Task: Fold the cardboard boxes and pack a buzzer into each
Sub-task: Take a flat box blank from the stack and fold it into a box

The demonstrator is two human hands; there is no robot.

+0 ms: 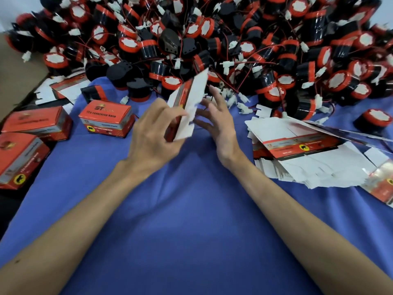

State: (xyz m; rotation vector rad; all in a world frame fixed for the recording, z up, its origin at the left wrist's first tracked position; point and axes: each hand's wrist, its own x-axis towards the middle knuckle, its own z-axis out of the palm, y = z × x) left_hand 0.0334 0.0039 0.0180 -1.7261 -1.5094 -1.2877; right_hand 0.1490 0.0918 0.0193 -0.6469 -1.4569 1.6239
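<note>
**On the blue cloth (191,209), a flat box is ready to be opened up**

The blue cloth covers the whole table. At the far side lies a big heap of buzzers (212,39), black and red, with thin wires and white plugs. On the left stand some folded boxes (106,118), red and closed. On the right lies a stack of flat boxes (308,167), not folded yet.

In the middle, above the cloth, the left hand (153,133) holds one flat box (189,107). Its thumb and fingers pinch the low end. The box looks a bit blurry. It stands on its edge and leans, so its long side runs from the hand up and away, toward the heap. Its white side faces right.

The right hand (219,124) holds nothing. Its fingers are spread and loose. It is just beside the flat box, on the white side. I cannot tell if a fingertip touches it.

This looks like the start of folding this box. The right hand is free and sits next to the white side, so it is likely the one to push the box open. No buzzer is in it yet. The heap is just behind, near both hands.
</note>
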